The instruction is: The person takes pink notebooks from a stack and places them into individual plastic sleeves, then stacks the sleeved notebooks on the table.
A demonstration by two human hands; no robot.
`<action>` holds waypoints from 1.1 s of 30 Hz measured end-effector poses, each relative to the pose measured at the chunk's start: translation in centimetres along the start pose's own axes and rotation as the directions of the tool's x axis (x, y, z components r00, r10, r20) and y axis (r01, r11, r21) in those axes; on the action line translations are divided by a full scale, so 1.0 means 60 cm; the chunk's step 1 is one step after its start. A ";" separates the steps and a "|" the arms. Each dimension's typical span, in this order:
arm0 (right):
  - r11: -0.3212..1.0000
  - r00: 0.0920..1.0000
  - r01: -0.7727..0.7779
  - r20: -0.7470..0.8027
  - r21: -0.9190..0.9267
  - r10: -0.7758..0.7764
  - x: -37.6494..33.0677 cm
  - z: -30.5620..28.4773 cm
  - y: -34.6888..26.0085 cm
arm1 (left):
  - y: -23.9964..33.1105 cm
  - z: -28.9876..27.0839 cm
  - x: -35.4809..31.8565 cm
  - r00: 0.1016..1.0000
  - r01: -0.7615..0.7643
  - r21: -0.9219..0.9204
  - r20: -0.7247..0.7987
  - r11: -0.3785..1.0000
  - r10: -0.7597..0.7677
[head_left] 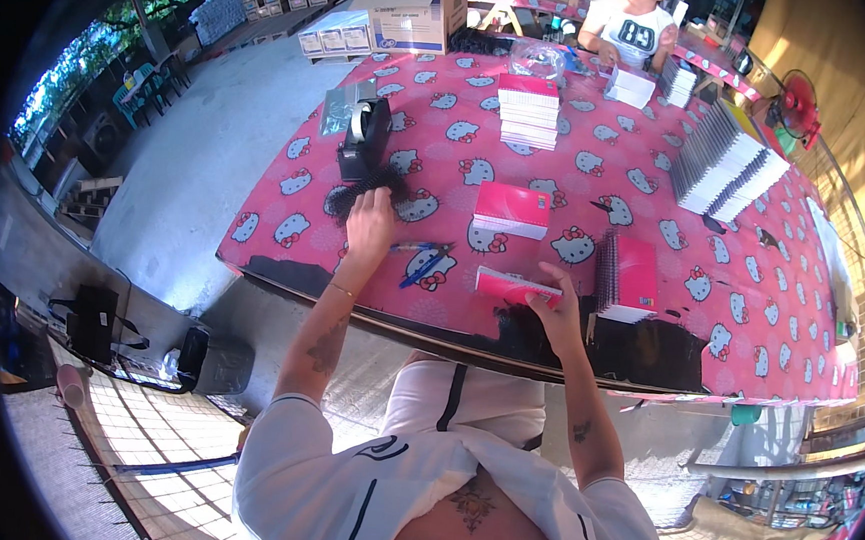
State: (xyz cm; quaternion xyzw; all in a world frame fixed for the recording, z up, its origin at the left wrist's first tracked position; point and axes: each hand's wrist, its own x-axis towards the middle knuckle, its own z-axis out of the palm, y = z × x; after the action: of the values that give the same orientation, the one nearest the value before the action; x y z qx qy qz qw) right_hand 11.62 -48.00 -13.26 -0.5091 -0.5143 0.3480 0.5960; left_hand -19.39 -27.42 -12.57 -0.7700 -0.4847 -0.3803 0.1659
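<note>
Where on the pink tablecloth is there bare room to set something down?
Bare: between the tape dispenser and far pad stack; also the tablecloth right of the spiral pads. Crowded: around the left hand, by black coils and pens; and around the right hand, holding a pink pad.

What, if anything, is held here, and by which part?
The right hand holds a pink notebook by its right end. The left hand is at the black coils; whether it grips any cannot be told.
</note>
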 end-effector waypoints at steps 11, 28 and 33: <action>0.994 0.990 -0.107 0.093 0.032 0.104 -0.002 -0.002 -0.007 | 0.016 -0.013 0.009 0.994 -0.017 0.087 0.105 0.996 0.008; 0.991 0.974 -0.130 0.188 -0.016 0.130 -0.006 0.006 -0.022 | 0.297 -0.115 -0.114 0.932 0.227 -0.741 0.353 0.632 0.078; 0.996 0.978 -0.067 0.196 -0.058 0.077 -0.003 0.003 -0.022 | 0.290 -0.115 -0.114 0.963 0.157 -0.684 0.265 0.712 0.042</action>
State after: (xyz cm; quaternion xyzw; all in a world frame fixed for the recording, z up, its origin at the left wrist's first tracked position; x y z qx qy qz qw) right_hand 11.24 -48.41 -12.01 -0.5053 -0.5608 0.4050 0.5159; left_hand -8.81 -44.23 -11.16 -0.8027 -0.3461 -0.4356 -0.2149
